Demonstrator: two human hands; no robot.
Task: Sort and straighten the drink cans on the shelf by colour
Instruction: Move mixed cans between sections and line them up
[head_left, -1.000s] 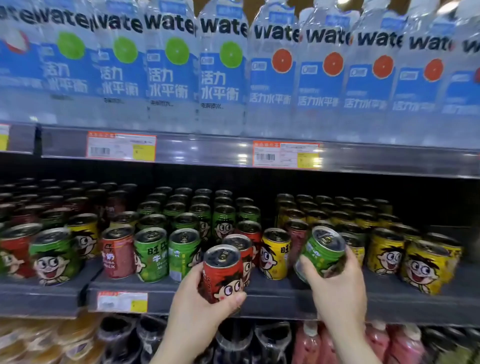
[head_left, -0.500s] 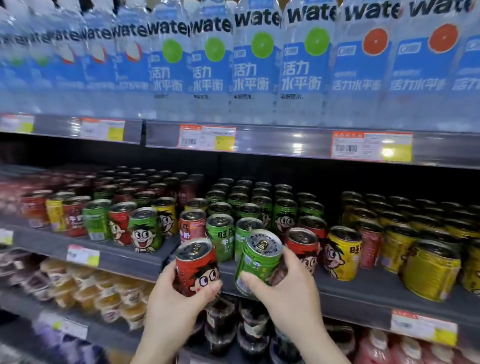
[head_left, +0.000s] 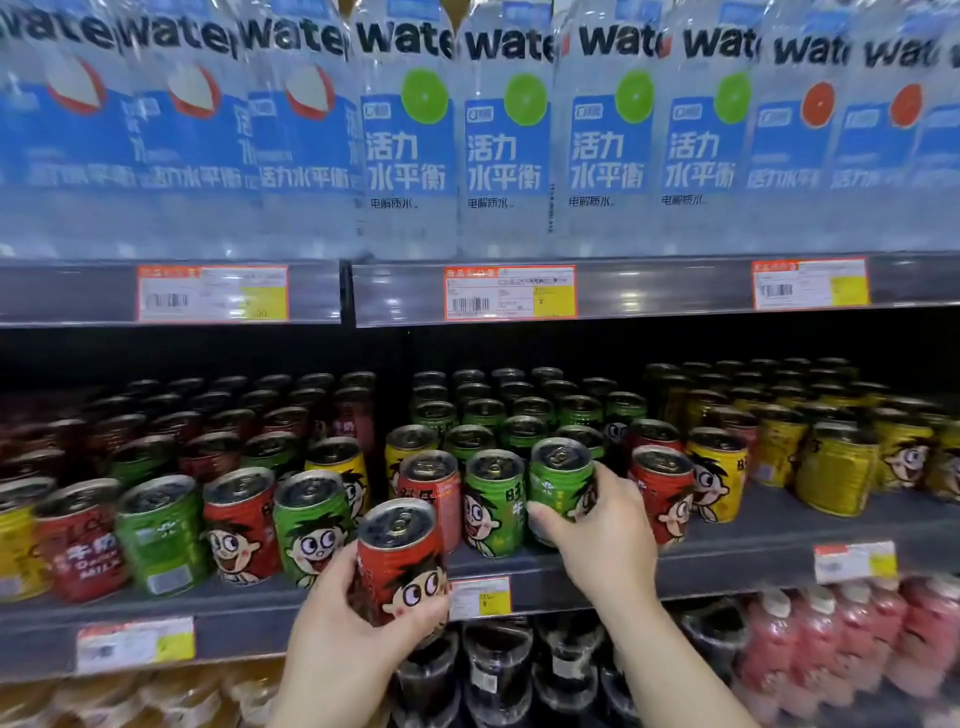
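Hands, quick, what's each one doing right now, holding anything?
Left hand: grip closed round a red can, held in front of the shelf edge.
Right hand: grip closed round a green can at the shelf front.

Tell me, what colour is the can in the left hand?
Red, with a cartoon face: the can in the left hand, head view.

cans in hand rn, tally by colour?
red can: 1, held by the left hand
green can: 1, held by the right hand
Total: 2
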